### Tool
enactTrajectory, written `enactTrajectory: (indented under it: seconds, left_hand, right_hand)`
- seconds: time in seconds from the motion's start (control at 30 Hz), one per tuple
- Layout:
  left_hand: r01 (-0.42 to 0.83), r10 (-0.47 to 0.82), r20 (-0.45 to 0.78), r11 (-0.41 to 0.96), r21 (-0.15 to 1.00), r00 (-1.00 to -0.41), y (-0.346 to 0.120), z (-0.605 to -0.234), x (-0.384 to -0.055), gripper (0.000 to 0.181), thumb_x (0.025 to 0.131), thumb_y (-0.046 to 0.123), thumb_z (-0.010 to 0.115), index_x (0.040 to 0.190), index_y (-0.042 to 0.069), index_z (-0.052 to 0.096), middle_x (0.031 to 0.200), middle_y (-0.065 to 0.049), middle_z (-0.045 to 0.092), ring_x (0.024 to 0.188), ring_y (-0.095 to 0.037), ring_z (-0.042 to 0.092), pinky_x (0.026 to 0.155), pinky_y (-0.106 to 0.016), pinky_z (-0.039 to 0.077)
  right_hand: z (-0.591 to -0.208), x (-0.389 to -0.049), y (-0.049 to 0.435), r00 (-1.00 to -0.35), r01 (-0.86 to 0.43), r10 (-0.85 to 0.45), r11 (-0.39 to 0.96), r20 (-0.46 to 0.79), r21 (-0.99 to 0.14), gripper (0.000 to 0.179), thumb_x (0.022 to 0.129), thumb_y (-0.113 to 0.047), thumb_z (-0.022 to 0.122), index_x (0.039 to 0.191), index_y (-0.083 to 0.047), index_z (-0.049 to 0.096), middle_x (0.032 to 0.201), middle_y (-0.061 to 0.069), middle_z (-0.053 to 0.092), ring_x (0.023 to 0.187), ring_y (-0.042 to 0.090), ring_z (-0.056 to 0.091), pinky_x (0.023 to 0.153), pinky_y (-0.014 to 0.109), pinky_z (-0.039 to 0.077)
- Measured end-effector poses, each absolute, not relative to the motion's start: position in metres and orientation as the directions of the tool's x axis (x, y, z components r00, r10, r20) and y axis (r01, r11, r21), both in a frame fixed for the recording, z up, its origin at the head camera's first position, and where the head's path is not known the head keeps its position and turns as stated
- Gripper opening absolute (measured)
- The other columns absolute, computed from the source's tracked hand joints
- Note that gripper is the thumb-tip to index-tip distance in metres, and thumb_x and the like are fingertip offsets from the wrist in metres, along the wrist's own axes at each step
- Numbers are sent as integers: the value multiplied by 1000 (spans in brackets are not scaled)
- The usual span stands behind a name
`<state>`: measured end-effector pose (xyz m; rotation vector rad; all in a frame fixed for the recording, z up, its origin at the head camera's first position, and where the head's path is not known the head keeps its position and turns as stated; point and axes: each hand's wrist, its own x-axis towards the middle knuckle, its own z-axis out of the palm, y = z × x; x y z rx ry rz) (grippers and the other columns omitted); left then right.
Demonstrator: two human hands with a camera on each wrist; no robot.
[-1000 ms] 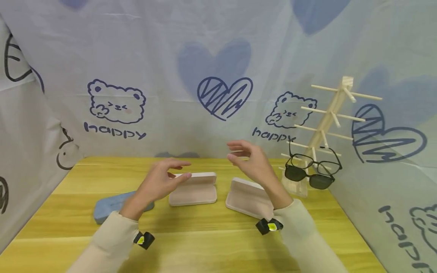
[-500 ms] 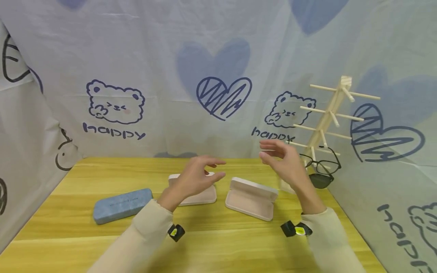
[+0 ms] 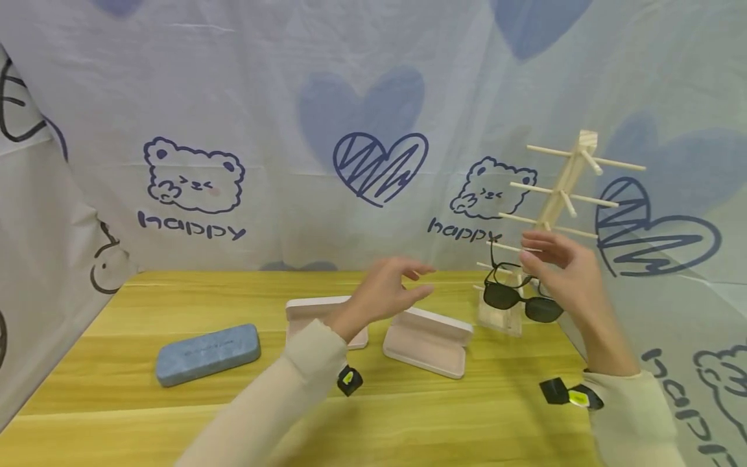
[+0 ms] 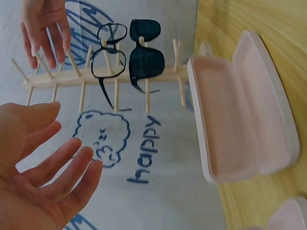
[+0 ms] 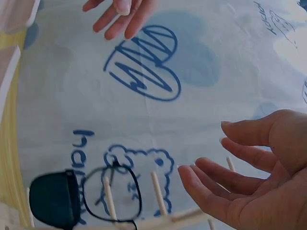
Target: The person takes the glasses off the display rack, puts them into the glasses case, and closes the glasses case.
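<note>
My right hand (image 3: 569,275) hovers in front of the wooden glasses stand (image 3: 563,188), its fingers relaxed and holding nothing. On the stand's lower pegs hang black sunglasses (image 3: 502,296) and, just above them, clear-lens glasses with a dark frame (image 4: 108,63). The hand hides part of both in the head view. My left hand (image 3: 388,292), also holding nothing, is over the gap between two open pale pink glasses cases. The right-hand case (image 3: 426,344) lies just right of it; the left-hand case (image 3: 315,305) is partly hidden by my left wrist.
A blue glasses case (image 3: 208,355), shut, lies on the left of the yellow wooden table (image 3: 146,428). A white cloth (image 3: 280,130) with printed hearts and bears hangs behind the table and along both sides.
Both hands have moved right. The right hand has gone from above the right-hand pink case to the stand; the left has left the area by the blue case, which now shows whole.
</note>
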<state>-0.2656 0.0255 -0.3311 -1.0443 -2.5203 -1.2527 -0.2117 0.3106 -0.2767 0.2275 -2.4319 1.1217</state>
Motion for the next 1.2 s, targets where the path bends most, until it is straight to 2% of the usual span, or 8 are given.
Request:
enactTrajectory:
  seconds: [0.13,0.43,0.7,0.93,1.0,1.07,1.13,1.2]
  left_hand:
    - [630,541,380,410,659,-750,48,-327,-272,35,98,18,72,131,10,71,133,-10,72,113,-26,72,97,-34,60]
    - [592,561,299,464,659,-772,94,-319,-284,39,100,23,70,139,17,66,140,-4,68,116,-22,71,94,-26,59]
    - [595,573,282,484,641,-770,115,-321,-295,33,101,20,68,134,20,71,133,-6,71,109,-19,74,87,-22,60]
    - [587,568,270,502,635,-777,127,-325,-304,35,102,19,67,136,16,69,135,-5,71,116,-19,72,93,-24,60]
    - [575,558,264,505,644,-786,130,-326,-306,35,102,19,66,137,16,68,136,-5,71,118,-20,71,94,-24,59]
    - [562,546,261,507,654,-796,134,-327,-308,36,102,19,66,138,17,67,136,-5,70,118,-19,71,93,-24,59]
    - [551,541,254,506,664,-802,138,-328,-309,37,103,19,65,140,18,66,137,-5,70,119,-19,70,91,-23,60]
    - [547,537,252,506,667,-805,142,-329,-310,38,103,20,65,142,19,64,136,-5,70,118,-18,70,90,-23,60]
  right_hand:
    - [-276,-207,334,-859,-350,74,637,507,-687,39,100,-15,68,136,-2,64,110,-35,62,99,-15,60,81,3,50]
    - [-281,-200,369,-877,-166,206,719,434,-675,34,100,-24,69,130,-8,68,96,-44,56,88,-20,54,74,3,44]
    - [-298,-207,394,-892,-135,227,691,391,-710,40,100,-21,68,130,4,65,89,-46,54,80,-23,56,71,1,45]
    - [-310,-217,406,-911,-85,252,661,327,-745,46,101,-19,66,136,9,59,85,-45,53,74,-20,59,68,3,50]
    - [-313,-219,407,-918,-63,255,664,304,-745,48,102,-19,65,138,10,56,90,-38,58,75,-20,58,68,3,51]
    - [-315,-221,407,-926,-45,252,667,282,-744,50,103,-20,64,140,10,54,100,-17,72,75,-20,58,68,3,51]
    - [-317,-223,408,-930,-25,253,677,265,-736,51,104,-21,63,142,10,52,105,-11,72,75,-20,58,68,3,52]
    - [-319,-224,408,-935,-21,247,675,253,-738,51,104,-21,61,143,10,51,121,16,73,74,-19,58,68,4,53]
